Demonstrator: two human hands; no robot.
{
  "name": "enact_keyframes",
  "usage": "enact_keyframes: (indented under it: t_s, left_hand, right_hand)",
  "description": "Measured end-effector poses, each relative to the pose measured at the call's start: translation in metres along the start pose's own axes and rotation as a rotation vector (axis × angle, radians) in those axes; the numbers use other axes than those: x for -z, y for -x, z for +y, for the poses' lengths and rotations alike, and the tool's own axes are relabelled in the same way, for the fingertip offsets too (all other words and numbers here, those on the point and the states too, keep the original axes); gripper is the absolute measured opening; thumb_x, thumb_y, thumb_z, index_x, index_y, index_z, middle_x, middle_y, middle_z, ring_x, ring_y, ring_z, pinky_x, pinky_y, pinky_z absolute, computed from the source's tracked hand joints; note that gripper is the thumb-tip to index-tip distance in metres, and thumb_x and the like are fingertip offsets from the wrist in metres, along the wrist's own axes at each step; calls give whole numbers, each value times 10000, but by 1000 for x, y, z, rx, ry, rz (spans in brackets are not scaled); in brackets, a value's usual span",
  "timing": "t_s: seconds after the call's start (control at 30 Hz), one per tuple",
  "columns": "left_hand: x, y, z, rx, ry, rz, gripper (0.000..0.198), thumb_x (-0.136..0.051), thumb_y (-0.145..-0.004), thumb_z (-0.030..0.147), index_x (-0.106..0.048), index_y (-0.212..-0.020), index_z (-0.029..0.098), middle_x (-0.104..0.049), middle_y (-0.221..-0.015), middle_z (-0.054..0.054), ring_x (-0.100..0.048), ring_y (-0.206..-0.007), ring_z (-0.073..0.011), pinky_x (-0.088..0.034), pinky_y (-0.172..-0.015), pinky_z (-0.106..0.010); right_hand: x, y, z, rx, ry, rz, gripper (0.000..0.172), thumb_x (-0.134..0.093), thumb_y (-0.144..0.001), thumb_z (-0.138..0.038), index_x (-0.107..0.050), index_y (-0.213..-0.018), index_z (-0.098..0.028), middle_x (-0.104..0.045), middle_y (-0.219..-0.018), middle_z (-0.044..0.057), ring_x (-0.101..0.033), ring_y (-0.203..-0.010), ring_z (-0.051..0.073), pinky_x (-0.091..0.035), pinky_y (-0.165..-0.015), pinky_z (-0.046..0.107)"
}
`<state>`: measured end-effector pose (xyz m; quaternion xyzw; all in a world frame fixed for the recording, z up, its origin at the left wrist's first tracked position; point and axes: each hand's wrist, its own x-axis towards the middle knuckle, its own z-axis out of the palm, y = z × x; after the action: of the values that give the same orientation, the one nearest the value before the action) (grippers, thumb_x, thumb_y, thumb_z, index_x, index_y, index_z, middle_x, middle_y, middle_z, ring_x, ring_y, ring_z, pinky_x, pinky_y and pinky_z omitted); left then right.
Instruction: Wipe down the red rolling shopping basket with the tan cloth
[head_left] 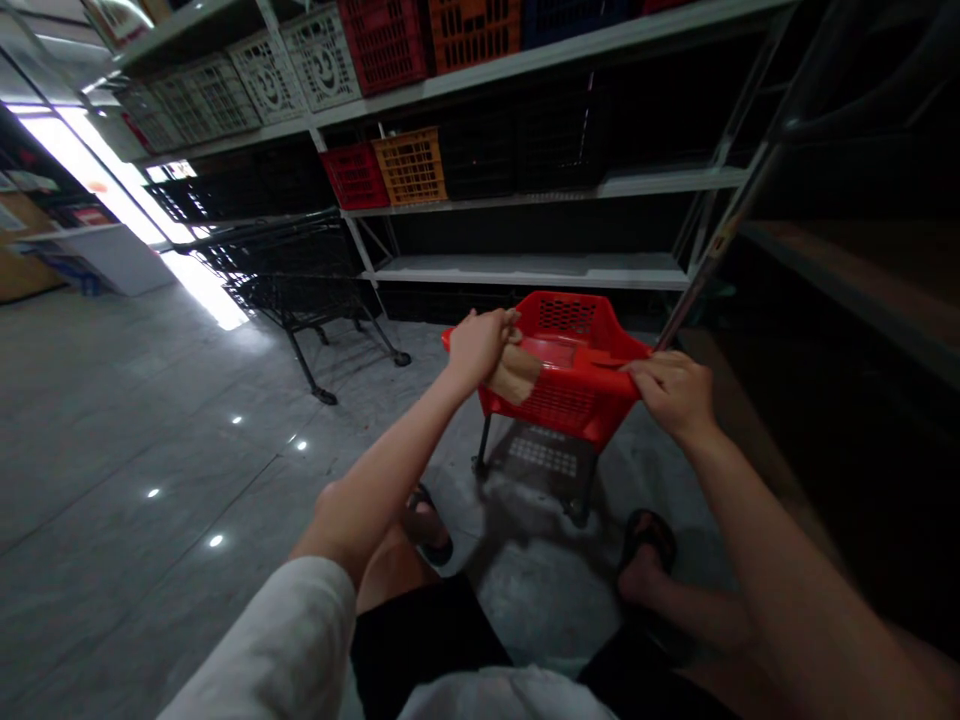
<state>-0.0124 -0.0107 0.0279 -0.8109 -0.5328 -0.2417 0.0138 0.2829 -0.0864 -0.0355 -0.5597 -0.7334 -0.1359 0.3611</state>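
The red cart (574, 404) stood just right of the middle of the frame, its near rim turned toward the person. At the left end of that rim the left hand (480, 345) was curled nearly closed, with hold of a brown piece (516, 375) that hung over the near wall; cloth or paper, I could not tell. The right hand (675, 395) was bent over the rim's right corner, thumb and fingers closed on the edge. Under the cart, thin legs met the floor (172, 430), and the sandals (436, 545) flanked it, one on either side below. Behind the far wall ran the rack (525, 270), its lower board edge crossing above the cart, with crates (411, 165) lined up higher. On the right, a dark ledge (750, 455) hemmed the way, and a pole (712, 255) slanted down toward the right hand. Room was wider leftward: floor stretched to the lower left, with a strip of it between the red cart and a black cart (300, 285).
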Motion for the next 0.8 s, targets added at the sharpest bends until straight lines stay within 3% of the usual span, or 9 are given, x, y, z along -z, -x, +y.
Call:
enact_keyframes:
  t_s: [0.1, 0.2, 0.3, 0.43, 0.53, 0.6, 0.7, 0.8]
  left_hand:
    - [10, 4, -43, 77, -27, -11, 350, -426, -1063, 394, -714, -1194, 243, -779, -1168, -68, -715, -1114, -231, -313, -1229, -480]
    - [7, 5, -36, 88, -11, -8, 381, -391, -1069, 419, -706, -1210, 260, -776, -1179, -60, -726, -1077, -239, -455, -1097, -409]
    - [-4, 0, 13, 49, 73, -16, 411, -364, -1071, 433, -703, -1236, 269, -773, -1189, -60, -726, -1072, -241, -518, -945, -327]
    - [-19, -8, 96, -266, 257, -158, 354, -448, -1045, 402, -692, -1275, 289, -750, -1264, -44, -707, -1138, -243, -515, -944, -313]
    - [-24, -13, 128, -377, 309, -203, 353, -456, -1039, 395, -706, -1234, 240, -764, -1204, -92, -717, -1109, -268, -528, -927, -339]
    - [-24, -13, 126, -361, 318, -168, 343, -450, -1040, 384, -712, -1196, 226, -774, -1145, -109, -727, -1073, -275, -538, -906, -352]
    - [-19, -10, 100, -257, 357, -95, 289, -482, -1025, 340, -710, -1159, 223, -773, -1127, -106, -727, -1067, -269, -541, -931, -377]
    - [-13, -6, 82, -81, 634, -29, 322, -410, -1059, 316, -668, -1209, 193, -751, -1193, -90, -706, -1110, -199, -530, -995, -329]
  right_hand:
    - [-1, 3, 4, 27, -25, 10, 345, -484, -899, -267, -792, -752, -217, -776, -762, 72, -671, -736, 224, -507, -790, 383]
    - [-3, 2, 3, 18, -21, 22, 364, -473, -901, -270, -791, -731, -218, -759, -725, 69, -662, -724, 217, -500, -771, 374]
    - [-2, 1, 3, -10, -18, 57, 382, -454, -904, -267, -797, -744, -218, -716, -666, 62, -651, -704, 213, -497, -785, 381]
    - [5, 7, 11, -29, -58, 71, 419, -414, -920, -263, -782, -723, -223, -693, -666, 63, -654, -722, 224, -505, -830, 409]
    - [16, 14, 22, -48, -63, 74, 417, -404, -913, -246, -748, -677, -231, -718, -720, 67, -655, -774, 234, -504, -858, 421]
    - [25, 17, 29, -22, -38, 55, 395, -413, -894, -225, -723, -650, -217, -733, -746, 77, -642, -774, 236, -498, -835, 422]
    - [37, 21, 26, 4, 75, -2, 379, -423, -893, -225, -690, -627, -191, -720, -715, 92, -620, -746, 240, -490, -800, 421]
    - [39, 20, -6, -105, 185, 69, 376, -412, -957, -296, -762, -922, -162, -748, -962, 143, -656, -915, 292, -509, -863, 467]
